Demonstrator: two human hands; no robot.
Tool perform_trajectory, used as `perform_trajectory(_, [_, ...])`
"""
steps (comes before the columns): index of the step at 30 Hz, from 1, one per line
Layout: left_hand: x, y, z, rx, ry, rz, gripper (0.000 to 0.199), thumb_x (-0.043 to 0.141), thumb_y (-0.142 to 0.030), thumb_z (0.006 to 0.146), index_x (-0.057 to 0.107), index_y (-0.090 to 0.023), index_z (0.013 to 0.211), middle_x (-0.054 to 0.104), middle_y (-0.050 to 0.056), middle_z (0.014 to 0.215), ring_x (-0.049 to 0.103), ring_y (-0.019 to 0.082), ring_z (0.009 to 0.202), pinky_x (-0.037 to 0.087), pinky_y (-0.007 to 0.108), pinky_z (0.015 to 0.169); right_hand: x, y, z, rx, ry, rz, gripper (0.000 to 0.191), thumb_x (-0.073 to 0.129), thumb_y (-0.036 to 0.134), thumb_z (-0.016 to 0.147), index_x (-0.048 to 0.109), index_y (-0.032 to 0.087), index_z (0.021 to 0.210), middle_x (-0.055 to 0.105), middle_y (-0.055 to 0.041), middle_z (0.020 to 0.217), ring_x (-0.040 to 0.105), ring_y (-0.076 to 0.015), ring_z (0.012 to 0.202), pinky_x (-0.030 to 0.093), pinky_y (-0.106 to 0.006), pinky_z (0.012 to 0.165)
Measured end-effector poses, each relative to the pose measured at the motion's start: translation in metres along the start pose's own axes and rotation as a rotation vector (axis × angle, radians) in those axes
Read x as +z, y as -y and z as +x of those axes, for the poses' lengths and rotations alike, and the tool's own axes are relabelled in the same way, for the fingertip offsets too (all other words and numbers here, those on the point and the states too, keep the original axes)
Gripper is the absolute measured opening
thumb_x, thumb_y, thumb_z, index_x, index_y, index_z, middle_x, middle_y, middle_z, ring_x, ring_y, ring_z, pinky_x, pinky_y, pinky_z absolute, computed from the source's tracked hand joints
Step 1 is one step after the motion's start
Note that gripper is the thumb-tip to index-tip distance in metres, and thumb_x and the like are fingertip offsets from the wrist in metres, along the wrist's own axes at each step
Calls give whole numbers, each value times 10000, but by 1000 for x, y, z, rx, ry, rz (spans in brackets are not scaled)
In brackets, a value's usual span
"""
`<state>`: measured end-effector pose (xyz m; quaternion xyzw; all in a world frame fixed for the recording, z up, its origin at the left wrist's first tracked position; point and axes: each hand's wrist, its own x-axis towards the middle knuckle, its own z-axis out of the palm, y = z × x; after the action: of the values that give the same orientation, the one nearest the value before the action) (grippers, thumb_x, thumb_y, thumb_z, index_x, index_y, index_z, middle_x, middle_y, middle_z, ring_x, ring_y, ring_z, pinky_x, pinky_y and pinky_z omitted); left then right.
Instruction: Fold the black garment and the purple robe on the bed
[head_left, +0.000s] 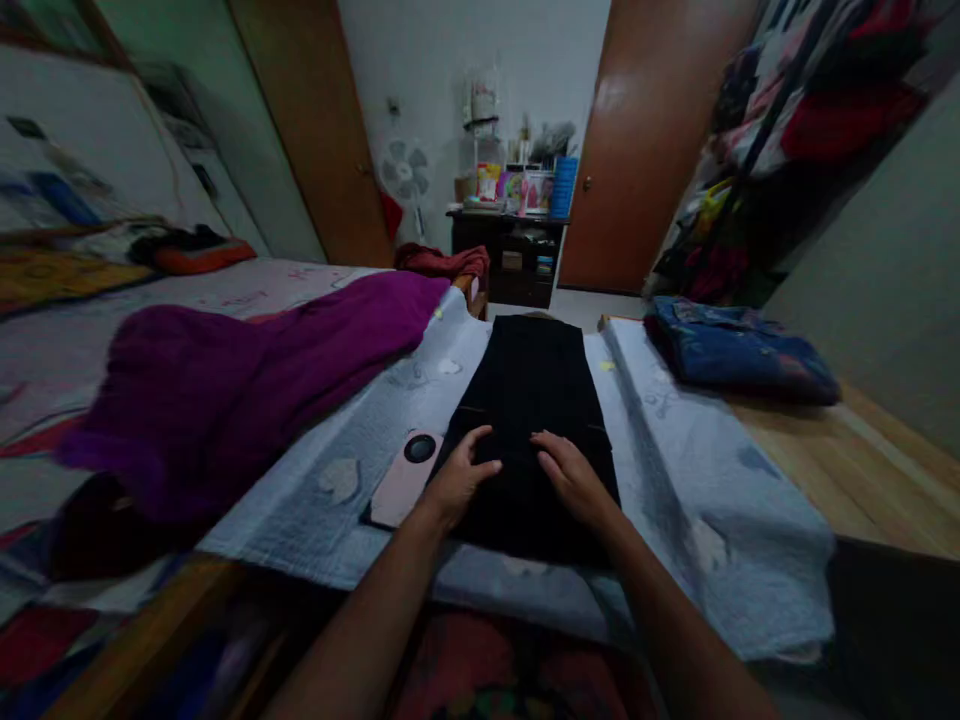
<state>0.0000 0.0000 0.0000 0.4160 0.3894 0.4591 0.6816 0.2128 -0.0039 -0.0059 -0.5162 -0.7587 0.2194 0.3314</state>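
Note:
A black garment (532, 380) lies spread lengthwise on a grey-white blanket with heart prints (390, 410); I cannot tell its exact kind. Over its left near part is my left hand (461, 480), thumb and fingers apart, holding nothing. My right hand (566, 472) is on the right half of the cloth with its fingers stretched toward the middle, also holding nothing. Beside my left hand, a pink phone with a round black camera ring (405, 482) lies on the blanket, partly tucked against the garment's left edge.
A purple cloth (255, 370) lies on the bed at the left. Folded blue denim (739, 350) rests on the wooden surface (795, 450) at right. Beyond stand a fan (406, 170), a dark cabinet (510, 260) and a wooden door (645, 150). Clothes hang at upper right (847, 130).

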Motion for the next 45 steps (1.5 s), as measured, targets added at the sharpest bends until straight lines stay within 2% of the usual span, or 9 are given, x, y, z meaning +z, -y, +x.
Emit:
perform_trajectory(7, [-11, 9, -2, 24, -69, 332, 558, 658, -256, 753, 497, -178, 1282, 613, 115, 1200, 602, 253, 1098, 475, 428, 959, 4, -4, -4, 41, 99, -15, 333, 392, 308, 949, 634, 207, 1154, 633, -93, 1258, 487, -240, 1287, 266, -521, 1127])
perform_trajectory(12, [6, 0, -2, 386, -343, 1007, 390, 553, -299, 853, 573, -155, 1216, 484, 148, 1379, 413, 290, 1326, 291, 487, 1129, 8, 1, 3, 2, 32, -87, 358, 417, 261, 934, 585, 182, 1240, 596, -109, 1308, 494, -224, 1278, 283, -490, 1131])
perform_trajectory(15, [18, 0, -3, 541, -174, 1280, 435, 494, -214, 878, 507, -174, 1311, 436, 116, 1458, 329, 252, 1392, 255, 472, 1156, 18, 3, 3, -48, 7, -163, 404, 424, 232, 923, 542, 160, 1302, 534, -120, 1382, 433, -228, 1330, 288, -479, 1133])
perform_trajectory(19, [18, 19, -2, 440, 66, 1503, 486, 505, -225, 887, 457, -160, 1366, 459, 122, 1455, 314, 261, 1407, 262, 484, 1152, 28, 3, -2, -40, 56, -291, 412, 426, 220, 916, 558, 123, 1293, 523, -143, 1389, 396, -254, 1354, 258, -491, 1142])
perform_trajectory(24, [9, 30, -6, 347, 136, 1600, 453, 503, -290, 912, 490, -156, 1345, 458, 126, 1457, 333, 277, 1397, 272, 483, 1140, 21, 4, 0, -5, 167, -302, 378, 451, 260, 914, 620, 107, 1216, 555, -153, 1352, 439, -271, 1319, 280, -458, 1129])
perform_trajectory(28, [15, 9, 0, 358, 143, 1580, 376, 430, -366, 953, 585, -162, 1227, 604, 117, 1303, 496, 274, 1271, 373, 451, 1063, 5, 1, 14, -4, 202, -132, 346, 436, 315, 936, 648, 142, 1148, 656, -130, 1194, 590, -224, 1142, 426, -365, 1013])
perform_trajectory(31, [24, -9, 20, 431, 55, 1565, 356, 347, -319, 981, 617, -173, 1160, 672, 100, 1170, 589, 236, 1135, 421, 411, 1003, -4, -8, 33, -12, 90, -53, 352, 384, 314, 954, 639, 162, 1142, 670, -114, 1151, 620, -198, 1072, 462, -339, 965])
perform_trajectory(37, [34, -2, 77, 518, 0, 1667, 469, 431, -349, 939, 483, -141, 1356, 449, 124, 1462, 303, 259, 1406, 220, 472, 1155, -1, -36, 89, -42, -104, -155, 407, 354, 182, 903, 583, 114, 1233, 618, -144, 1250, 566, -198, 1176, 410, -359, 1046])
perform_trajectory(45, [19, 44, 93, 409, 34, 1720, 710, 420, -650, 871, 335, -288, 1476, 191, 74, 1593, 85, 408, 1446, 194, 577, 1129, 19, -66, 118, 80, 63, -516, 480, 409, 304, 946, 459, 143, 1396, 373, -144, 1503, 286, -274, 1413, 264, -482, 1122])
